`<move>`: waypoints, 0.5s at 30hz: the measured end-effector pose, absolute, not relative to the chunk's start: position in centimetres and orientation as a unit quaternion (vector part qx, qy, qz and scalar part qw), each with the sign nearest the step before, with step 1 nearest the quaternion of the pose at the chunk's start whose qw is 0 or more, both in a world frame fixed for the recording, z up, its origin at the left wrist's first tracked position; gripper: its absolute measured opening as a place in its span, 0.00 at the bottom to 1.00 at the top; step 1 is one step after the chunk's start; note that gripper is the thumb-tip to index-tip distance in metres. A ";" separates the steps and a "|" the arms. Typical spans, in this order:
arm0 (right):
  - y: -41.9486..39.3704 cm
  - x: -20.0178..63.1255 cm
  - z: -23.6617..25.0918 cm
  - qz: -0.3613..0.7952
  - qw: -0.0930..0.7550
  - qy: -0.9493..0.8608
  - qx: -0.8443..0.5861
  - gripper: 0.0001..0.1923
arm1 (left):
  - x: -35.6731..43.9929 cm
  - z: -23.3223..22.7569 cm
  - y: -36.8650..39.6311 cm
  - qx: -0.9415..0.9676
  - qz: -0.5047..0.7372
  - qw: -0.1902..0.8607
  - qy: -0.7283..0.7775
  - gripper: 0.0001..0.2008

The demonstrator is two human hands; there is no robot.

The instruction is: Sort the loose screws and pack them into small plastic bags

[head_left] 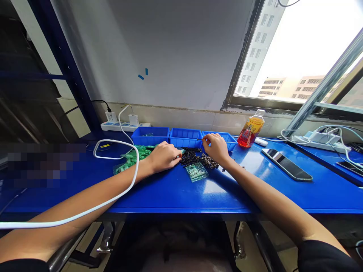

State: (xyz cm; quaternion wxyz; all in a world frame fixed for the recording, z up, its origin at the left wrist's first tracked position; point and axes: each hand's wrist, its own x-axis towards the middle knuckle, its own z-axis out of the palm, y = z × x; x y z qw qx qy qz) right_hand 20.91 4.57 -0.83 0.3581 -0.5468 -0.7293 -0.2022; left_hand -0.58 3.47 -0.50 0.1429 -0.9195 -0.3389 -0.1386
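The right hand (217, 148) pinches one small screw (200, 139) above the screw pile (197, 158), clear for sorting. The left hand (165, 156) rests curled at the pile's left edge; whether it grips anything cannot be told.

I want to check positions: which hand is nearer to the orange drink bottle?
Right. The right hand is just left of the bottle; the left hand lies farther left, beyond the screws.

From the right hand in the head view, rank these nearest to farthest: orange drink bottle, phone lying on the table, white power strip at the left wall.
1. Orange drink bottle, just right of the right hand.
2. Phone, farther right, on the table.
3. White power strip, far left by the wall.
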 end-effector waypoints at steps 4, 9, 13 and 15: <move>4.8 21.1 -0.9 -0.216 0.365 -0.720 -0.550 0.10 | -0.4 -0.5 3.3 -0.921 -0.128 0.138 -0.340 0.08; 4.8 21.2 -0.7 -0.207 0.347 -0.711 -0.576 0.09 | -0.4 -0.4 3.1 -0.920 -0.116 0.131 -0.351 0.07; 4.6 21.2 -0.5 -0.222 0.320 -0.702 -0.596 0.10 | -0.3 -0.2 3.0 -0.922 -0.103 0.131 -0.351 0.08; 4.4 21.1 -0.4 -0.225 0.307 -0.699 -0.606 0.10 | -0.2 -0.2 2.9 -0.921 -0.095 0.133 -0.355 0.08</move>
